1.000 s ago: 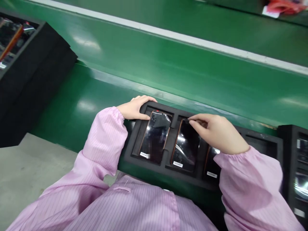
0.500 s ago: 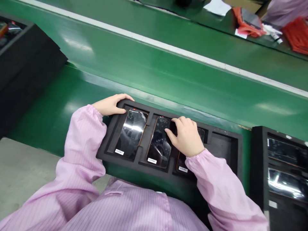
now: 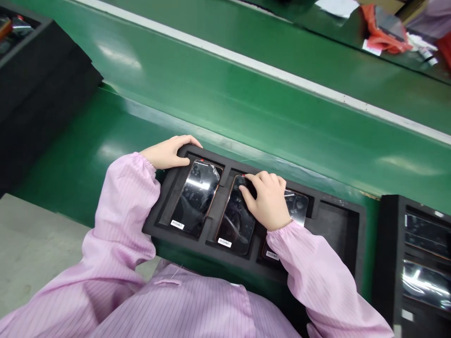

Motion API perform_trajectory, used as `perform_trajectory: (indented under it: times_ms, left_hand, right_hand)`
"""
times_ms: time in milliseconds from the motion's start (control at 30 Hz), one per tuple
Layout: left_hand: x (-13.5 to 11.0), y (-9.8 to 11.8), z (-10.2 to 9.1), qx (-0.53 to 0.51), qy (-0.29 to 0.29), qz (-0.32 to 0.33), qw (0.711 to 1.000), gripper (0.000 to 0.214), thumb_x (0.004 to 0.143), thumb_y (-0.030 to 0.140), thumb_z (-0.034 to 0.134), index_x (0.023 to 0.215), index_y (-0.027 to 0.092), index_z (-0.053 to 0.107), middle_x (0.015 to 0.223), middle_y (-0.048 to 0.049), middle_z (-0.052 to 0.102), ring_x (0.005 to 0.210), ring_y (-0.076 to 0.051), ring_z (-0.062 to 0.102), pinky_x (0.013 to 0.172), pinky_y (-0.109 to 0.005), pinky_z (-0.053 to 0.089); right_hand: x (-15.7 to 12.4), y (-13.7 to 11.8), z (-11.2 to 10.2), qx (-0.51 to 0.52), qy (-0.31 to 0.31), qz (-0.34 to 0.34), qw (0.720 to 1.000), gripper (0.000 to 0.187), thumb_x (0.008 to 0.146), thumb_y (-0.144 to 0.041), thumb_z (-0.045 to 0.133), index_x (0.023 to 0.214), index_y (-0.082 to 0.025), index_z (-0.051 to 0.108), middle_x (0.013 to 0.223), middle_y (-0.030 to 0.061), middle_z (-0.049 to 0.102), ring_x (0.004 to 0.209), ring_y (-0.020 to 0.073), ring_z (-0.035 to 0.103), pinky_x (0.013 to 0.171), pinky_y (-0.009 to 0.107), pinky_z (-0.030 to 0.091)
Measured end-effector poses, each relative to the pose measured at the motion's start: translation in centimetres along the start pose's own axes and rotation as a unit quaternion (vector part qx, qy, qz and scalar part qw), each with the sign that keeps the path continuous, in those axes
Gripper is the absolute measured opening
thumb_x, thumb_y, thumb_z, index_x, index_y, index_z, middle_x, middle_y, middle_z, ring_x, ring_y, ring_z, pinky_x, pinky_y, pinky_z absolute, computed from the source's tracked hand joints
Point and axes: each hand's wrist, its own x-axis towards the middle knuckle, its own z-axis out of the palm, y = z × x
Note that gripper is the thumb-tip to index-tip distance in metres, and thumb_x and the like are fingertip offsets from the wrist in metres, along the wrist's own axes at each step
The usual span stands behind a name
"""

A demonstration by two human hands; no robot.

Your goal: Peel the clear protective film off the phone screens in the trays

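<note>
A black foam tray [image 3: 165,190] lies on the green bench in front of me, with three phones in its slots and one bare slot [image 3: 331,223] at the right. My left hand [image 3: 169,151] grips the tray's far left corner, fingers curled over the rim. My right hand [image 3: 266,197] rests with bent fingers on the top of the middle phone [image 3: 234,220], fingertips pressing near its upper edge. The left phone [image 3: 195,197] lies glossy in its slot. The third phone [image 3: 298,206] is partly hidden under my right wrist.
A green conveyor belt [image 3: 246,98] with a white stripe runs across behind the tray. A stack of black foam trays [image 3: 35,89] stands at the left. Another black tray with phones [image 3: 419,263] sits at the right. Red items and papers [image 3: 384,28] lie at the top right.
My right hand came down from a pinch above the middle phone to rest on its top end. The left hand stayed on the tray corner. The camera shifted.
</note>
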Motion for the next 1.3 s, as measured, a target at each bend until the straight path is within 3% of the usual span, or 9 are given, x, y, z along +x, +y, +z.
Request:
perform_trajectory:
  times_ms: [167,300,467,800,933,1000,1100,1167,1300]
  left_hand:
    - [0.0,0.0,-0.1,0.000,-0.002,0.000,1.000,0.046,0.072,0.026,0.055,0.118,0.028,0.054,0.117,-0.0030,0.058,0.111,-0.025,0.053,0.098,-0.042,0.041]
    - [0.0,0.0,-0.1,-0.003,-0.001,-0.003,1.000,0.047,0.072,0.025,0.055,0.119,0.027,0.054,0.117,-0.0030,0.058,0.111,-0.025,0.053,0.098,-0.041,0.041]
    - [-0.1,0.1,-0.1,0.006,0.000,-0.005,1.000,0.047,0.072,0.025,0.055,0.120,0.027,0.054,0.116,-0.0036,0.057,0.112,-0.025,0.051,0.100,-0.041,0.041]
    - [-0.1,0.4,-0.2,0.017,0.007,-0.006,1.000,0.047,0.072,0.024,0.056,0.119,0.028,0.055,0.114,-0.0032,0.057,0.111,-0.024,0.052,0.098,-0.040,0.042]
    - [-0.1,0.3,-0.1,0.013,0.006,-0.005,1.000,0.046,0.072,0.024,0.056,0.119,0.027,0.055,0.114,-0.0029,0.058,0.110,-0.025,0.052,0.098,-0.040,0.042]
    - [-0.1,0.2,-0.1,0.012,0.004,-0.006,1.000,0.046,0.073,0.024,0.056,0.119,0.027,0.055,0.115,-0.0029,0.058,0.110,-0.025,0.052,0.098,-0.040,0.042]
    - [-0.1,0.0,0.0,0.014,0.008,-0.001,1.000,0.046,0.073,0.025,0.057,0.119,0.027,0.055,0.115,-0.0028,0.058,0.110,-0.025,0.052,0.098,-0.040,0.041]
    - [-0.1,0.0,0.1,0.014,0.011,0.002,1.000,0.046,0.073,0.025,0.057,0.118,0.026,0.055,0.115,-0.0025,0.058,0.110,-0.025,0.053,0.098,-0.040,0.041]
    - [-0.1,0.1,0.1,0.012,0.012,0.002,1.000,0.044,0.073,0.026,0.057,0.117,0.026,0.056,0.114,-0.0025,0.058,0.109,-0.025,0.053,0.098,-0.040,0.042]
  right_hand:
    - [0.3,1.2,-0.2,0.131,0.036,0.002,0.991,0.013,0.090,-0.021,0.057,0.087,-0.023,0.070,0.093,0.0046,0.062,0.089,0.0207,0.059,0.087,0.040,0.039]
    - [-0.2,2.9,-1.6,0.240,0.014,-0.047,0.970,0.012,0.081,-0.011,0.051,0.076,-0.021,0.056,0.099,0.0061,0.066,0.099,0.0212,0.064,0.098,0.043,0.045]
    - [-0.8,4.6,-2.8,0.320,-0.030,-0.014,0.947,0.014,0.080,-0.010,0.052,0.075,-0.021,0.048,0.096,0.0050,0.069,0.099,0.0205,0.067,0.105,0.047,0.043]
    - [-0.7,4.5,-3.0,0.333,-0.039,0.032,0.941,0.017,0.087,-0.016,0.050,0.073,-0.022,0.042,0.090,0.0042,0.070,0.092,0.0196,0.068,0.107,0.048,0.041]
    - [-0.7,4.1,-2.7,0.299,-0.004,0.032,0.954,0.014,0.089,-0.017,0.051,0.078,-0.022,0.045,0.088,0.0031,0.069,0.085,0.0189,0.068,0.096,0.042,0.048]
    - [-0.8,3.6,-2.5,0.236,0.039,0.007,0.971,0.005,0.088,-0.019,0.055,0.089,-0.023,0.053,0.086,0.0033,0.068,0.081,0.0195,0.066,0.085,0.039,0.052]
    - [-0.9,2.4,-2.5,0.156,0.071,-0.066,0.983,0.025,0.089,-0.020,0.059,0.114,-0.023,0.056,0.083,0.0035,0.068,0.082,0.0214,0.064,0.079,0.038,0.052]
    - [-1.2,1.2,-2.6,0.146,0.055,-0.125,0.980,0.033,0.090,-0.015,0.058,0.123,-0.022,0.055,0.084,0.0035,0.069,0.083,0.0203,0.064,0.078,0.035,0.052]
    - [-2.6,-1.7,-2.5,0.159,-0.018,-0.184,0.970,0.034,0.096,-0.008,0.042,0.122,-0.019,0.060,0.090,0.0049,0.067,0.070,0.0138,0.063,0.058,0.025,0.050]
